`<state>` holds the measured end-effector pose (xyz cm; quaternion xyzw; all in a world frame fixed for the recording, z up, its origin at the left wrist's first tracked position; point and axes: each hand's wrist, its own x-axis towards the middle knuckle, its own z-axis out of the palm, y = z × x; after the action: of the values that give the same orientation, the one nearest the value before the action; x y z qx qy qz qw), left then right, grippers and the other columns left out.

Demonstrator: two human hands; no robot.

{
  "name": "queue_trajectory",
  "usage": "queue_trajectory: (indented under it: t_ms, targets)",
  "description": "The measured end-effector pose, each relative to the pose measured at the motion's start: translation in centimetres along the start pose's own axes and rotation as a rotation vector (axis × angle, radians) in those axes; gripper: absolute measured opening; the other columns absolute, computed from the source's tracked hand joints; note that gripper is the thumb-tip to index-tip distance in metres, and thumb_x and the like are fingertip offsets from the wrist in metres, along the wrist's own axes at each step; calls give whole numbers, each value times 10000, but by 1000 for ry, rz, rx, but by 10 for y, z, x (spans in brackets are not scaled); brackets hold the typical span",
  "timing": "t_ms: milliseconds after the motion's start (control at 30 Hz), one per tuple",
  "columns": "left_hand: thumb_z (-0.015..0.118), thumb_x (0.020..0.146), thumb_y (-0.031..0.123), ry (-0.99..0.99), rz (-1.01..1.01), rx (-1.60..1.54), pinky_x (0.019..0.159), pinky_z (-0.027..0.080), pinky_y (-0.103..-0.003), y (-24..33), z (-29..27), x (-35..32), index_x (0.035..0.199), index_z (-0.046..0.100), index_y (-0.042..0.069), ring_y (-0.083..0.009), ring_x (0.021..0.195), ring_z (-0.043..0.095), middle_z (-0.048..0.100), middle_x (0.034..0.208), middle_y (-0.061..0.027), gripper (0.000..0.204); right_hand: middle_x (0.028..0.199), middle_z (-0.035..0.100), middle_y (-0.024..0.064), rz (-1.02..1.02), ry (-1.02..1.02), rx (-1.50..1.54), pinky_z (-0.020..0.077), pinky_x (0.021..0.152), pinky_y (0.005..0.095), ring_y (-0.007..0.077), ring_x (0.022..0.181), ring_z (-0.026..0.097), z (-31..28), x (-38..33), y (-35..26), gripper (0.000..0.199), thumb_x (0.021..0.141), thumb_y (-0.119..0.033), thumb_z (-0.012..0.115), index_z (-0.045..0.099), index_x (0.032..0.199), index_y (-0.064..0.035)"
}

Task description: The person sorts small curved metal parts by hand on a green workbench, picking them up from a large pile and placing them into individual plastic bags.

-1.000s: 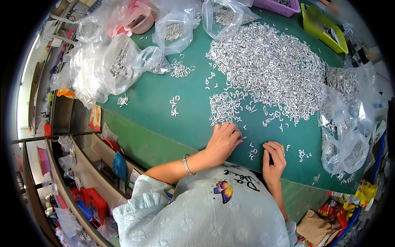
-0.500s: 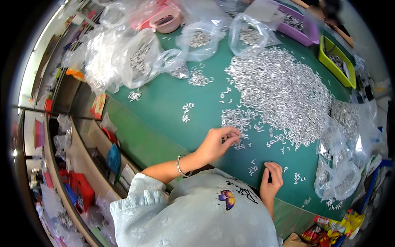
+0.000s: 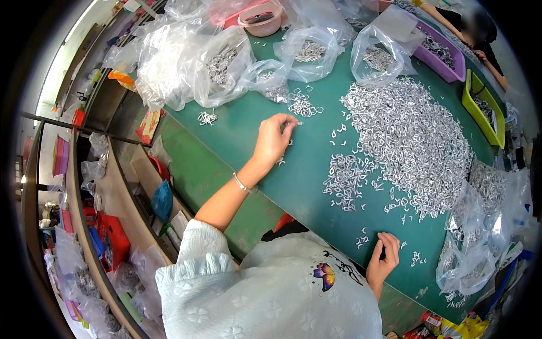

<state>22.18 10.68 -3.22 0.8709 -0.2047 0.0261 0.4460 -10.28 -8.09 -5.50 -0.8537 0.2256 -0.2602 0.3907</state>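
My left hand (image 3: 273,138) is stretched out over the green table (image 3: 299,181), thumb and fingertips pinched together. A small silver metal piece shows at the fingertips, too small to make out fully. Just beyond lies a little group of silver rings or links (image 3: 305,105). A few more pieces are partly hidden beneath the hand. My right hand (image 3: 383,257) rests by the near table edge, its fingers loosely bent and apart from the thumb, with nothing visible in it. Close by lie loose silver pieces (image 3: 362,238). A big heap of curved silver pieces (image 3: 415,147) covers the right side, with a smaller patch (image 3: 345,179) beside it.
Clear plastic bags of metal pieces (image 3: 223,70) line the far side, near a pink tub (image 3: 261,20). Purple (image 3: 458,72) and lime-green (image 3: 499,138) bins stand far right, more bags (image 3: 471,248) nearer. Another person's arm (image 3: 449,24) shows at the back. Shelves (image 3: 101,192) stand left.
My left hand has moved from the smaller patch of pieces away to the far left, near the group of rings. My right hand stays by the table edge. The view has shifted somewhat.
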Motion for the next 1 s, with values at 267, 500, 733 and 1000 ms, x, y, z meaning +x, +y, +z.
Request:
queue_trajectory:
  t_ms: [267, 500, 733, 1000]
  targets:
    - [645, 818, -25, 97, 77, 179, 727, 496, -347, -39, -2, 6, 898, 658, -30, -257, 767, 627, 634, 855, -147, 81, 963, 642, 166, 19, 16, 0, 457, 840, 394, 327, 918, 596, 1, 0, -1, 142, 849, 51, 559, 657, 951, 51]
    - [665, 824, -3, 116, -2, 54, 698, 496, -323, -45, -8, -4, 906, 677, -23, -216, 731, 620, 652, 833, -128, 85, 962, 639, 168, -5, 1, -16, 454, 844, 394, 324, 915, 595, 0, 0, -1, 140, 851, 51, 557, 655, 952, 53]
    - [684, 805, 9, -167, 239, 66, 749, 492, -333, -27, 7, -14, 903, 686, 14, -249, 825, 608, 653, 876, -96, 98, 961, 640, 167, 8, 8, 1, 457, 844, 396, 324, 916, 594, 0, 0, 0, 146, 850, 60, 552, 653, 956, 54]
    - [666, 832, 55, -156, 326, 181, 975, 402, -419, -29, -6, -48, 1080, 618, 16, -298, 1145, 523, 577, 1175, -117, 256, 967, 641, 167, 29, 5, -2, 457, 839, 397, 327, 916, 593, 2, 0, -3, 146, 854, 60, 551, 652, 959, 51]
